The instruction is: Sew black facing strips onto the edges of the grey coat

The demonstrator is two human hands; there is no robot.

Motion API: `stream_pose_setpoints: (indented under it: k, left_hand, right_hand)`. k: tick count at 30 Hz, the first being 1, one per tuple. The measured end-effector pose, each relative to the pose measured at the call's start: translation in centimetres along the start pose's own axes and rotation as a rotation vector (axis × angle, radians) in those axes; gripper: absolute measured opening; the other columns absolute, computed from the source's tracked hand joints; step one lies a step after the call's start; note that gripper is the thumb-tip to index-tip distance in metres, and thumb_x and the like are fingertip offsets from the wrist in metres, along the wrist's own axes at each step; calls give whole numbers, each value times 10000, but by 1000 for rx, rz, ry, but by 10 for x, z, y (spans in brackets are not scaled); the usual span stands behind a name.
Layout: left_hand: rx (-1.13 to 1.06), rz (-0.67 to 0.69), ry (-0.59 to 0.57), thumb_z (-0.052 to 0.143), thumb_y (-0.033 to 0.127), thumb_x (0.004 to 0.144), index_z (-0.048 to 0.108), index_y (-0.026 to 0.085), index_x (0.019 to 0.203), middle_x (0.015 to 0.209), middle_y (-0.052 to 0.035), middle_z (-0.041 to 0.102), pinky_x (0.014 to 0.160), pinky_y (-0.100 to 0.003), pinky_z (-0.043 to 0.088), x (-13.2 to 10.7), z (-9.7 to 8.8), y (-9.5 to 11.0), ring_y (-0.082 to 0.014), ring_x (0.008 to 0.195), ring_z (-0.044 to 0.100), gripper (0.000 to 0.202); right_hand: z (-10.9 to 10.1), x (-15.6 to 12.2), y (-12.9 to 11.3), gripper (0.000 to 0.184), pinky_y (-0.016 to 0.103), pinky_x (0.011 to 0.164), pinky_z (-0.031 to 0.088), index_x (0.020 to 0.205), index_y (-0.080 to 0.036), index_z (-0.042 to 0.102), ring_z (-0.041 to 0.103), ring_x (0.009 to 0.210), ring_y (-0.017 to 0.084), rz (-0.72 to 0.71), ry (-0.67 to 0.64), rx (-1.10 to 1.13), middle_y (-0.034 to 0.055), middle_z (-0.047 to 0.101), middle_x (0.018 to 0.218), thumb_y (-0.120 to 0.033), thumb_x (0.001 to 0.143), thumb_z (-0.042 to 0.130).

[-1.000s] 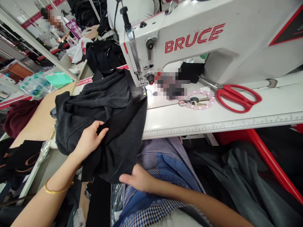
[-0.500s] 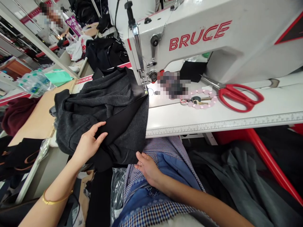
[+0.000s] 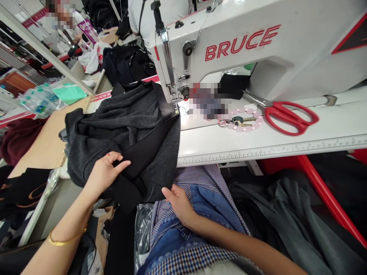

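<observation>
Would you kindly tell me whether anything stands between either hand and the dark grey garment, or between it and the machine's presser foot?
Nothing visible does: the left hand touches the garment, the right hand holds its near edge, and the garment reaches the presser foot. The red-handled scissors lie apart.

Garment (image 3: pixel 114 126): matt cloth. Scissor handles (image 3: pixel 271 114): smooth plastic. Bangle (image 3: pixel 59 243): shiny metal.

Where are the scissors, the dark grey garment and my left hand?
Scissors (image 3: pixel 272 109): head view, on the red handle.
Dark grey garment (image 3: pixel 120 129): head view, on folded fabric.
Left hand (image 3: pixel 105 170): head view, on its back.
</observation>
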State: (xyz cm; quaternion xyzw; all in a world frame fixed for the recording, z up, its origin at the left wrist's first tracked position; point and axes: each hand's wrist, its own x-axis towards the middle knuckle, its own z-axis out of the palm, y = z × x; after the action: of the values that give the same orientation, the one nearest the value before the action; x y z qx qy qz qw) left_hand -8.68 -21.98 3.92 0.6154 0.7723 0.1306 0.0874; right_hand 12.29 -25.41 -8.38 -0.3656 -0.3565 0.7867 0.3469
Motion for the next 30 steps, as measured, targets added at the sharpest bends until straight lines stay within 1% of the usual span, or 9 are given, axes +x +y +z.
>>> stream_pose_setpoints:
  k: [3,7,12,16,18,21,23,27,30]
  left_hand:
    - [90,229,180,517,451,756,524,193,641,771,-29,606,708,-262,431,-12,-2,11,-184,808,584,282]
    - [115,390,176,508,323,802,469,192,608,671,1,581,662,-220,432,-29,-4,28,-141,739,592,237]
    - [101,229,191,459,339,823,402,196,658,586,45,495,465,-196,362,-37,7,36,-75,431,450,226]
    - [127,173,246,398,346,860,477,174,903,780,-14,590,492,-194,398,-36,18,35,-109,560,570,194]
    - [196,251,226,333,335,894,465,161,1057,921,-57,615,527,-200,420,-36,22,34,-122,629,607,272]
    - [359,424,204,322,369,905,434,121,1171,701,-19,626,470,-202,384,-36,25,35,-96,451,545,381]
    - [460,546,195,389,390,881,427,94,1199,519,35,544,443,-208,350,-40,27,37,-91,389,495,436]
    - [555,744,143,457,282,869,451,117,1192,511,51,506,454,-215,334,-52,30,41,-88,439,505,362]
    - [593,806,183,462,181,858,430,133,1221,528,51,498,450,-219,324,-61,31,40,-85,441,484,368]
  right_hand:
    - [1,-2,-2,275,306,757,431,811,-168,587,532,774,163,-78,-2,-61,10,600,765,-427,796,495]
    - [2,-4,-5,292,306,785,430,836,-164,584,538,803,170,-119,-20,-109,20,600,781,-423,835,450]
    - [3,-5,-8,298,289,743,433,756,-162,562,521,748,156,-119,-17,-164,12,574,732,-423,837,442]
    - [2,-5,-6,307,276,716,424,681,-170,522,492,699,140,-126,-6,-198,-9,512,644,-418,838,434]
    - [1,-5,-5,317,271,706,420,643,-172,493,472,664,128,-130,-3,-204,-20,476,610,-414,839,434]
    - [1,-5,-4,325,261,677,419,620,-174,465,435,609,109,-138,-11,-208,-29,445,591,-412,840,433]
    - [2,-6,-5,320,256,661,419,627,-173,468,418,588,102,-147,-26,-204,-30,446,596,-410,840,433]
    - [3,-7,-8,305,253,644,420,655,-169,495,418,582,101,-157,-50,-187,-24,475,621,-403,840,432]
    - [3,-8,-7,317,253,634,421,655,-170,512,432,585,108,-149,-40,-202,-23,483,606,-418,836,433]
